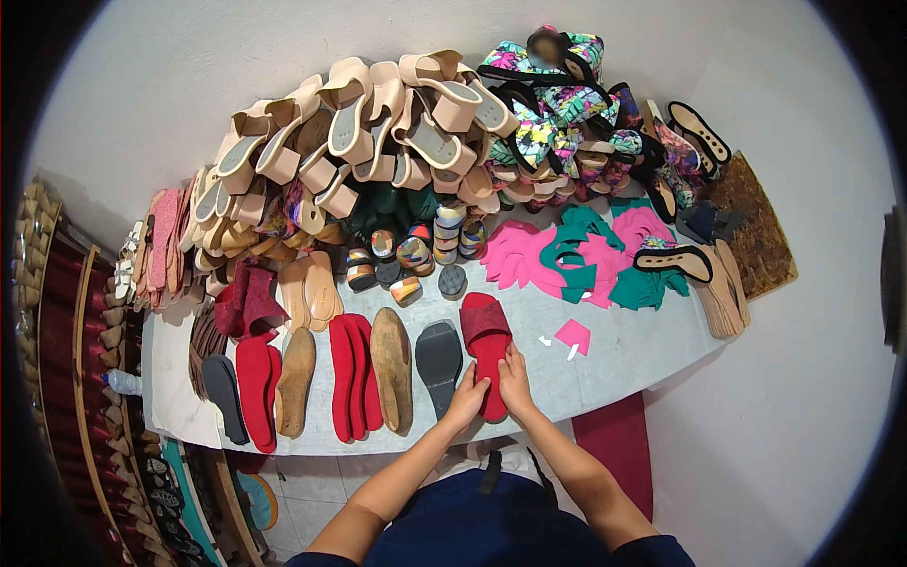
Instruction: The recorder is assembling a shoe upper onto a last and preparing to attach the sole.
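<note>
Between my two hands is a red slide sandal (pixel 489 326) with a wide dark-red strap over its toe end. My left hand (pixel 468 397) closes on its left edge near the heel, and my right hand (pixel 515 380) grips the right edge. Just left of it lies a black sole (pixel 439 357). Farther left on the table is a wooden shoe last (pixel 391 369), then a stack of red insoles (pixel 351 378). A second wooden last (pixel 297 383) lies beside more red insoles (pixel 253 392) and dark grey soles (pixel 222 399).
Beige heeled sandals (pixel 350 113) are piled along the wall, with floral-patterned sandals (pixel 553 113) to their right. Pink and green cut pieces (pixel 590 250) spread over the table (pixel 624 378). Tan insoles (pixel 723 298) stack at the right edge. Racks of lasts (pixel 113 359) stand left.
</note>
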`<state>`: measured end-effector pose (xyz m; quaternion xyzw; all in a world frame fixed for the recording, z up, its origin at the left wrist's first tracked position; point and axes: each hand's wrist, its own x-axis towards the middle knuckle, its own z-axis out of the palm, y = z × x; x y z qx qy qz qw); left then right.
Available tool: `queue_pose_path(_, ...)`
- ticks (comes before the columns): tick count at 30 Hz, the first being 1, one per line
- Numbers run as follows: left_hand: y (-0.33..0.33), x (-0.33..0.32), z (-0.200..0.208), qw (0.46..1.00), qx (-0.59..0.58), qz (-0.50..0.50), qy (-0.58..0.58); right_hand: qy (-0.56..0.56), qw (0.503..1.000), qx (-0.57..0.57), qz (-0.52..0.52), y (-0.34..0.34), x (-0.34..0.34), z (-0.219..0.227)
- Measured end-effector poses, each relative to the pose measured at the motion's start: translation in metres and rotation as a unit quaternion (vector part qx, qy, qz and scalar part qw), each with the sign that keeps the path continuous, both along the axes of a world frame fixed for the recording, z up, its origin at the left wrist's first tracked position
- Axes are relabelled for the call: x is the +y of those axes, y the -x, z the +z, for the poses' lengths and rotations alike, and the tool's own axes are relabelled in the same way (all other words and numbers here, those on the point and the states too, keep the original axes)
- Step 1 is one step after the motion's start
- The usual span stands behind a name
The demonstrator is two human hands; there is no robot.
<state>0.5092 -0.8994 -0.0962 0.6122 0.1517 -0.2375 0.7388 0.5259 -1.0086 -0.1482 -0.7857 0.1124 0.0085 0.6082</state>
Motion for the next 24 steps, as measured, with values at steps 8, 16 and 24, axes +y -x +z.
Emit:
queue_pose_path(8, 0.015, 0.006, -0.014, 0.994, -0.048, -0.056, -0.080, -0.016, 0.999, 0.030, 0.014, 0.027, 0.001, -0.008)
queue_pose_path(16, 0.034, 0.006, -0.018, 0.994, -0.028, -0.043, -0.098, 0.025, 0.994, 0.104, -0.007, 0.051, 0.009, 0.017)
queue_pose_path(24, 0.035, 0.005, -0.009, 0.990, -0.044, -0.056, -0.123, 0.060, 0.994, 0.093, -0.005, 0.049, 0.008, 0.021)
